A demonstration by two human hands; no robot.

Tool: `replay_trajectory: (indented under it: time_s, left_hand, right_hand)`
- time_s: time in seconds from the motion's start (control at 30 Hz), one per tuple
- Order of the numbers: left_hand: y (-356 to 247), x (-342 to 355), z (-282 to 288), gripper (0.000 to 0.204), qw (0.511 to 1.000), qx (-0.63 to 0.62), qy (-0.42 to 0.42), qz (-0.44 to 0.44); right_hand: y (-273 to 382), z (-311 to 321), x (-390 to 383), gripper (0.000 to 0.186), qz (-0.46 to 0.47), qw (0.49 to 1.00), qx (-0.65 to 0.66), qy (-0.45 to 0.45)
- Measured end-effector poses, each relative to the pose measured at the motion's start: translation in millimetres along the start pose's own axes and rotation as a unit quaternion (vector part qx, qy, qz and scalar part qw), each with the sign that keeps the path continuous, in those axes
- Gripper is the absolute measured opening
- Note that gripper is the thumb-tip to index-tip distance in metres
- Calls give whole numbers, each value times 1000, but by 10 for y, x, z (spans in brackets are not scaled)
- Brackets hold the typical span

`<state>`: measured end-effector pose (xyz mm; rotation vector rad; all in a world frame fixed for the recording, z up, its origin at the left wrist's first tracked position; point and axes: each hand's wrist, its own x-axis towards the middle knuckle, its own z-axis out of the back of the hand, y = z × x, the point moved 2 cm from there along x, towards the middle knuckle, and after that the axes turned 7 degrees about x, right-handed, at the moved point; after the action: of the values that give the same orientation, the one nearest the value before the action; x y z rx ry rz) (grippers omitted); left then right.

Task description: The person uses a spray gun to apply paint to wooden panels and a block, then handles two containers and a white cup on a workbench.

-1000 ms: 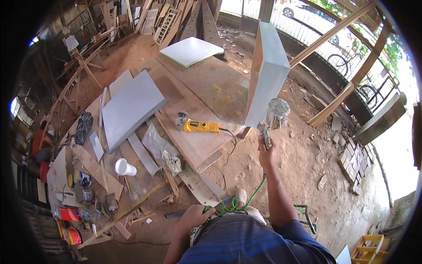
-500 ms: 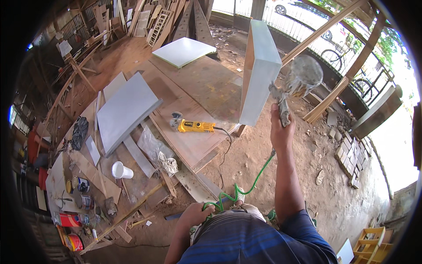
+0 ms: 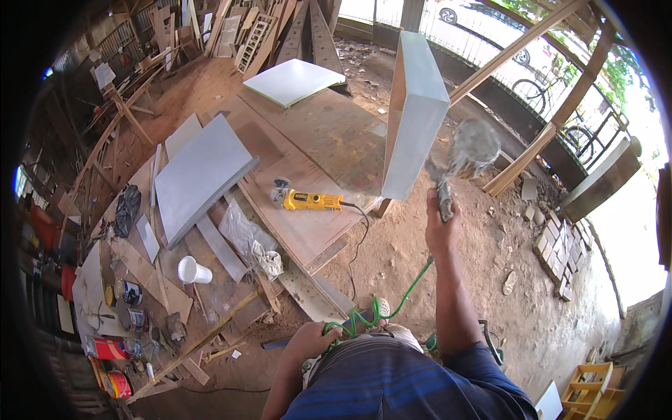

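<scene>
My right hand (image 3: 443, 227) is closed on a paint-caked spray gun (image 3: 443, 196) with a grime-coated cup (image 3: 473, 145) on top, slightly blurred. It is beside a pale painted wooden box (image 3: 416, 133) standing upright at the bench edge; the gap between them is hard to judge. A green coiled hose (image 3: 413, 287) hangs below the gun. My left hand (image 3: 313, 341) grips this hose at my waist. A yellow angle grinder (image 3: 311, 200) with a black cord lies on the plywood (image 3: 280, 147).
Painted boards (image 3: 196, 182) (image 3: 290, 80), a white cup (image 3: 194, 271), plastic sheeting (image 3: 241, 227), cans (image 3: 129, 294) and scraps cover the bench. Lumber (image 3: 231, 35) leans behind. Timber posts (image 3: 518, 157), a railing, bicycles and stacked bricks (image 3: 560, 255) stand right. A person (image 3: 49, 231) is at left.
My right hand with the spray gun rose and moved rightward, then eased slightly down and left beside the box. My left hand stays on the hose.
</scene>
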<state>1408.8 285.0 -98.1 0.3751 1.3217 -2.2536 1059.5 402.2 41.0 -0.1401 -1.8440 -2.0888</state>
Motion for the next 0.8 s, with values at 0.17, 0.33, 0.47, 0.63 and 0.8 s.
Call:
replay_trajectory:
  time_s: [0.17, 0.33, 0.47, 0.63, 0.8]
  left_hand:
    - [-101, 7, 39, 50, 999, 31, 24, 12]
    - [-112, -13, 40, 51, 999, 32, 26, 15]
    - [-157, -4, 36, 50, 999, 24, 30, 7]
    - [-82, 25, -22, 47, 999, 20, 34, 17]
    - [-152, 40, 11, 45, 998, 21, 50, 19]
  right_hand:
    - [-543, 41, -179, 45, -55, 997, -54, 23]
    - [-705, 92, -235, 42, -116, 991, -53, 50]
    - [-644, 166, -105, 42, -72, 996, -47, 28]
    - [-42, 131, 131, 39, -8, 1000, 15, 8]
    - [288, 171, 354, 36, 30, 997, 72, -21]
